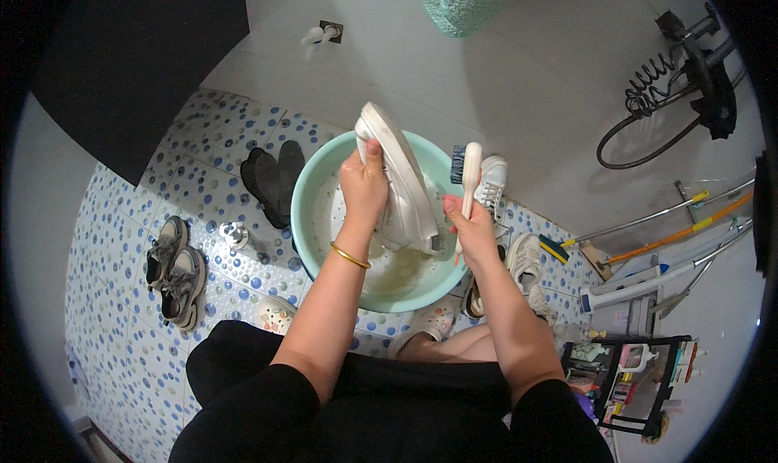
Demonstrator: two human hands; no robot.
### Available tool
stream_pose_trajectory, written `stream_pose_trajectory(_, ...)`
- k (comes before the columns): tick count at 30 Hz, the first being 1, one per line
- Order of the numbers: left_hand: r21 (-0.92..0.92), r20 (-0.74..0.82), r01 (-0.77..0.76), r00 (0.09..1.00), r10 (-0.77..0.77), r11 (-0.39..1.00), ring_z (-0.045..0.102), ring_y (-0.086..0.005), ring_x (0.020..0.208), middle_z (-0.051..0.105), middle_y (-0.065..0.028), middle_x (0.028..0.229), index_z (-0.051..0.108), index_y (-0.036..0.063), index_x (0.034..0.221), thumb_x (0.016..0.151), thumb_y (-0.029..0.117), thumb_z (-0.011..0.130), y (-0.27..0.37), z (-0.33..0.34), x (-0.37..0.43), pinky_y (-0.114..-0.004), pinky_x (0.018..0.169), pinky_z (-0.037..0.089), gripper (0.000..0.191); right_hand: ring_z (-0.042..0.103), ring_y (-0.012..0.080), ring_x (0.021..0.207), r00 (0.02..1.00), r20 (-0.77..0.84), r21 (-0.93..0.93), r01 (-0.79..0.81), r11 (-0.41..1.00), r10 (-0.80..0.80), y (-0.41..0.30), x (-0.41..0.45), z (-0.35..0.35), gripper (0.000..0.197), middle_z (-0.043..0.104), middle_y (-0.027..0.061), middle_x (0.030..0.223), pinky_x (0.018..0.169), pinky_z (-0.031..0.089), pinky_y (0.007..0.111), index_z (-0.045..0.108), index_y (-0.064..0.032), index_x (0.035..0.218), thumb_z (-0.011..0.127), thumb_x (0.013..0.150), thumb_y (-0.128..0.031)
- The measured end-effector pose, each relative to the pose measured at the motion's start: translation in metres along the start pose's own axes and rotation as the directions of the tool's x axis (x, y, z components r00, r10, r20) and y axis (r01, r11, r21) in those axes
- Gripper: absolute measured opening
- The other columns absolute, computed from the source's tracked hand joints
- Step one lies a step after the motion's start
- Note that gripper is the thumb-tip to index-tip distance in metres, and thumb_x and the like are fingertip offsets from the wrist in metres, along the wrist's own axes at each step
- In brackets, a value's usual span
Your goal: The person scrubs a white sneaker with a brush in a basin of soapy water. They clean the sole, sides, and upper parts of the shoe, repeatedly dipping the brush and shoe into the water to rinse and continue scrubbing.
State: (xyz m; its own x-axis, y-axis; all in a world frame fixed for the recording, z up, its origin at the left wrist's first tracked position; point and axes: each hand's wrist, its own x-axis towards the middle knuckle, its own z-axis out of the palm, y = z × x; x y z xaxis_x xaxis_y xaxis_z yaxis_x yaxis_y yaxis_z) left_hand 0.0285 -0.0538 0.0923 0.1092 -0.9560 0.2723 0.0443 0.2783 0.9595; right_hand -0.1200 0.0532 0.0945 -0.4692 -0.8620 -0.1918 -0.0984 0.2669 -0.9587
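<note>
My left hand point(364, 186) grips a white shoe point(406, 195) near one end, the thumb over its side. The shoe is tilted above a mint-green basin point(302, 244), its pale sole edge towards the right. Cloudy, sudsy water point(395, 274) lies in the basin. In my right hand point(474, 229) is a scrub brush point(471, 165) with a whitish handle, held upright over the basin's right rim. Its dark bristles point(457, 165) face left towards the shoe, apart from it.
Dark slippers point(273, 183), a clear pump bottle point(240, 238) and grey sneakers point(179, 274) stand left on dotted tiles. White sneakers point(493, 180) and beige sneakers point(524, 262) are beside the basin's right. Long-handled cleaning tools point(638, 220) and a black shelf rack point(653, 390) stand further right.
</note>
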Motion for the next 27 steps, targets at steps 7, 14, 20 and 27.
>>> stream_pose_trajectory(7,-0.438,-0.055,0.308,0.929,-0.367,0.845,0.056,-0.0172,0.072,0.061,-0.0124,0.084,0.059,-0.0095,0.089,0.091,0.048,0.037,-0.002,-0.008,0.018,-0.030,0.067,0.046,0.061,0.055,0.0145,0.078,0.934,0.209,0.392,-0.352,0.850,0.290,0.014,0.009,-0.012,0.043,0.058,0.0058,0.087,0.071,0.046,0.029,0.053,0.0017,0.099,0.066,0.079,-0.034)
stream_pose_trajectory(14,-0.598,-0.062,0.460,0.790,-0.610,0.656,0.061,-0.0211,0.078,0.060,-0.0165,0.091,0.053,-0.0123,0.098,0.091,0.049,0.036,-0.014,-0.019,0.032,-0.031,0.068,0.050,0.064,0.052,0.0110,0.078,0.923,0.352,0.366,-0.290,0.884,0.157,-0.004,0.003,-0.030,0.039,0.053,0.0011,0.086,0.070,0.045,0.024,0.050,-0.0043,0.091,0.075,0.071,-0.027)
stream_pose_trajectory(20,-0.653,-0.005,0.480,0.771,-0.637,0.586,0.062,-0.0225,0.080,0.060,-0.0163,0.094,0.051,-0.0116,0.103,0.090,0.049,0.037,-0.034,-0.019,0.030,-0.031,0.069,0.051,0.063,0.052,0.0110,0.081,0.903,0.410,0.233,-0.243,0.942,0.131,-0.015,-0.003,-0.030,0.048,0.052,0.0006,0.088,0.072,0.043,0.022,0.050,-0.0027,0.095,0.081,0.062,-0.017)
stream_pose_trajectory(27,-0.677,0.188,0.555,0.766,-0.615,0.484,0.057,-0.0239,0.097,0.055,-0.0163,0.109,0.045,-0.0074,0.115,0.092,0.044,0.036,-0.023,-0.019,0.030,-0.035,0.082,0.047,0.057,0.056,0.0159,0.087,0.937,0.329,0.155,-0.176,0.972,0.117,-0.029,-0.014,-0.020,0.060,0.055,0.0086,0.096,0.079,0.045,0.026,0.047,0.0060,0.112,0.078,0.062,-0.009)
